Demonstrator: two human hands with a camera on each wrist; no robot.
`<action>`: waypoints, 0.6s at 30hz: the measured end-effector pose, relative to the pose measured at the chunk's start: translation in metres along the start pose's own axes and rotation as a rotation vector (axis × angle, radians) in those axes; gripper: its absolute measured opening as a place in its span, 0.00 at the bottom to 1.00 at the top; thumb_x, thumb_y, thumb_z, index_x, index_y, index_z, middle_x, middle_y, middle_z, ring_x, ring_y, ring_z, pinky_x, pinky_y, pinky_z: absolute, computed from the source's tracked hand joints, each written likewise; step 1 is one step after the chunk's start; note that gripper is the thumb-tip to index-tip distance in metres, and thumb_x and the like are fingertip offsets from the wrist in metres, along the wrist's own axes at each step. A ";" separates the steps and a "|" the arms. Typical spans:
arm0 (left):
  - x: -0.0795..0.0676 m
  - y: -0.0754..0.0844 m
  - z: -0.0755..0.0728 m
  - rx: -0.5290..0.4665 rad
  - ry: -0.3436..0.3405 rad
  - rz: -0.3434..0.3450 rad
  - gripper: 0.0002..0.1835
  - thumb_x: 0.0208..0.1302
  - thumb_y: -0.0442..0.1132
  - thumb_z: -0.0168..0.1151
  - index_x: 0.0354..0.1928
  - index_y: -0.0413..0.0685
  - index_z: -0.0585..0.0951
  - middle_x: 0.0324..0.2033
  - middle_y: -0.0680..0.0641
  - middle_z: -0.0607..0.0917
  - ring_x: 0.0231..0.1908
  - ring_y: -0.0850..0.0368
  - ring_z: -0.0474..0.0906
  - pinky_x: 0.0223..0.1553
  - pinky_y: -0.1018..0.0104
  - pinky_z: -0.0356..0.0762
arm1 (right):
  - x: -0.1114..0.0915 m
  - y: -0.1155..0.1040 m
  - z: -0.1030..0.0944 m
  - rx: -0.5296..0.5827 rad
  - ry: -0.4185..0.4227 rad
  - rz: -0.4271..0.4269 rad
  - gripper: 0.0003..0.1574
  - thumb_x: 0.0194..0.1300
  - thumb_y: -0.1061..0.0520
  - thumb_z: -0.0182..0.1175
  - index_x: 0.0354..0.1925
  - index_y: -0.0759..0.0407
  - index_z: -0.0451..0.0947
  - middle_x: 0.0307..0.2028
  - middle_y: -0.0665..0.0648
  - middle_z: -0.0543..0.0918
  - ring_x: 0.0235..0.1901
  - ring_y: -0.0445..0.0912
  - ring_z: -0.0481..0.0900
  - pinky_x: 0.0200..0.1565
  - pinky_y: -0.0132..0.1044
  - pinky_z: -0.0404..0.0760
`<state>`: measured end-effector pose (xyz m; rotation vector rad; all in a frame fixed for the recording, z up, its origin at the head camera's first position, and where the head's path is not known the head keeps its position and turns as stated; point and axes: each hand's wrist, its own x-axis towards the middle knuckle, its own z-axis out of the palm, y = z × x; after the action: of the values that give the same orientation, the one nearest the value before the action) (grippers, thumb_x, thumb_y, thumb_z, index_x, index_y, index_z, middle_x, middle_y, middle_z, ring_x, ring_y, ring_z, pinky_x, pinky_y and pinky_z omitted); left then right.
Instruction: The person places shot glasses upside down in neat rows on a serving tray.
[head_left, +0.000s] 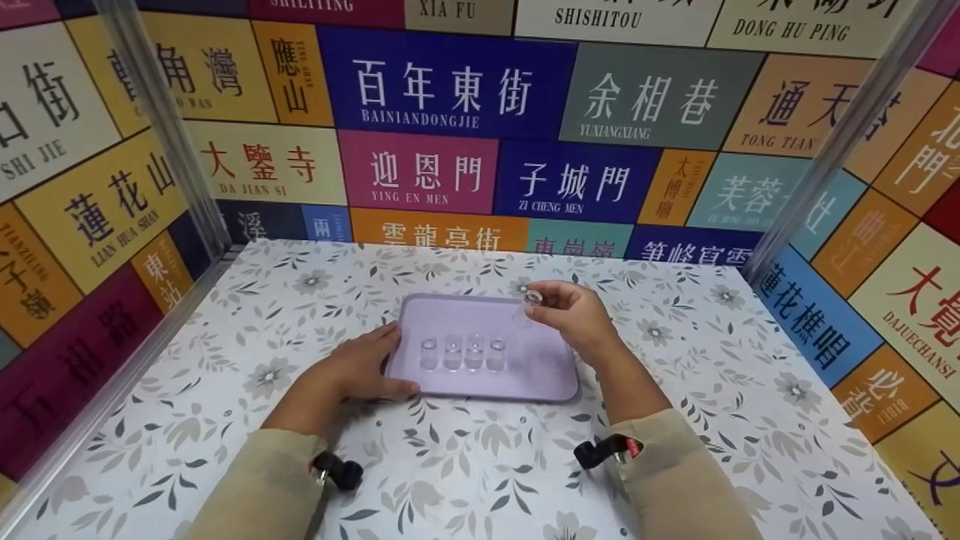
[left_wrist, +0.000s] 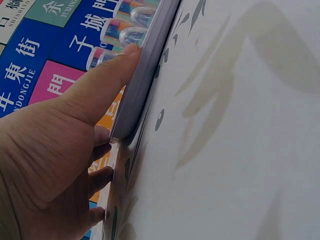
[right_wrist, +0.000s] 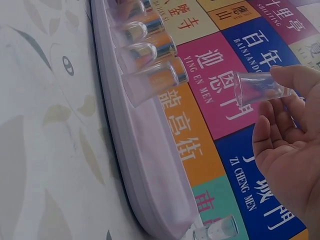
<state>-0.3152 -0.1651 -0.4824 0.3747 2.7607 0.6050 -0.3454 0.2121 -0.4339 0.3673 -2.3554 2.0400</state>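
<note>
On a lilac tray [head_left: 450,389] several small clear glasses [head_left: 474,354] stand in a row, wide ends down, as the right wrist view shows. My left hand [head_left: 367,364] holds the tray's left end. Its thumb [left_wrist: 107,80] lies along the front rim, and the other fingers are at the left side. My right hand [head_left: 574,315] pinches another clear glass [right_wrist: 257,89] by its narrow end, raised above the tray's far right part. This glass is turned wide end down. One more clear glass [right_wrist: 217,229] shows low in the right wrist view; where it stands I cannot tell.
The table [head_left: 465,472] has a white cover with grey leaves and flowers. Behind it rises a wall [head_left: 450,97] of coloured panels with street names. Clear corner strips [head_left: 169,127] run up both sides. Both wrists carry small black cameras [head_left: 341,471].
</note>
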 end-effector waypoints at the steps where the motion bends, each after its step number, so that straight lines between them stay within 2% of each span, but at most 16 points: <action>1: 0.000 0.000 0.000 -0.002 0.002 -0.003 0.71 0.52 0.79 0.72 0.88 0.54 0.48 0.88 0.51 0.47 0.87 0.36 0.45 0.84 0.31 0.47 | 0.000 0.000 0.001 0.003 -0.003 -0.002 0.29 0.65 0.63 0.76 0.63 0.66 0.83 0.46 0.50 0.88 0.47 0.43 0.82 0.48 0.29 0.88; 10: -0.002 -0.001 0.001 -0.009 0.010 0.000 0.71 0.51 0.79 0.72 0.88 0.56 0.49 0.88 0.52 0.47 0.86 0.35 0.45 0.84 0.31 0.47 | 0.005 -0.002 0.016 0.037 -0.029 -0.011 0.27 0.64 0.62 0.77 0.61 0.64 0.85 0.47 0.50 0.89 0.48 0.43 0.84 0.49 0.30 0.88; 18: -0.002 0.001 0.001 -0.030 0.003 -0.020 0.71 0.50 0.79 0.73 0.88 0.58 0.49 0.88 0.55 0.46 0.87 0.37 0.45 0.85 0.32 0.46 | 0.004 0.006 0.013 0.023 -0.042 -0.007 0.27 0.63 0.65 0.76 0.61 0.67 0.85 0.48 0.50 0.89 0.47 0.42 0.82 0.46 0.28 0.86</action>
<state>-0.3128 -0.1643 -0.4817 0.3392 2.7512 0.6412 -0.3488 0.1996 -0.4407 0.4215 -2.3521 2.0788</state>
